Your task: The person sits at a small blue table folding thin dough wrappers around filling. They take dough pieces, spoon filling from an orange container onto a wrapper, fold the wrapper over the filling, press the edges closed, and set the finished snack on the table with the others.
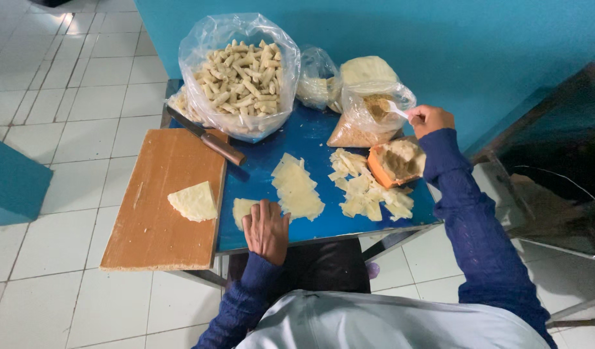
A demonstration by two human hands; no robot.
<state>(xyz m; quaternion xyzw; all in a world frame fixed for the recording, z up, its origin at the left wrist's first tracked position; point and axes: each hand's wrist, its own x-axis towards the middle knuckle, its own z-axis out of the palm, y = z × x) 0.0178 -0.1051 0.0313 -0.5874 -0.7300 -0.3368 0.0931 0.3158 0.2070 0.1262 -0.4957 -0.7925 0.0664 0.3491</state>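
Left hand (266, 229) lies flat, palm down, fingers loosely together, pressing the near edge of a pale dough wrapper (242, 210) on the blue table (310, 139); holds nothing. Right hand (429, 119) is pinched narrow around a white spoon (396, 110), its tip poked into an open clear bag of brown filling (368, 119) at the table's far right. Spoon bowl is partly hidden by plastic, so whether it's loaded can't be told.

Just below the right hand, an orange bowl (393, 165) with light crumbly mix, touching a loose heap of cut wrapper pieces (368, 190). Between the hands, a stack of triangular wrappers (296, 189) flat on the table, just beside the left hand's piece.

Left of that, a wooden cutting board (158, 213) overhangs the table edge; one triangular wrapper (194, 201) lies on it. A knife (207, 137) with a brown handle rests across the board's far corner onto the table. Behind it, a big clear bag of rolled finger-shaped snacks (239, 77), open top. Next to that, a smaller knotted bag (317, 81) and a round stack of pale sheets (368, 70) against the teal wall (407, 32). White tiled floor (64, 97) around. Both sleeves dark blue.
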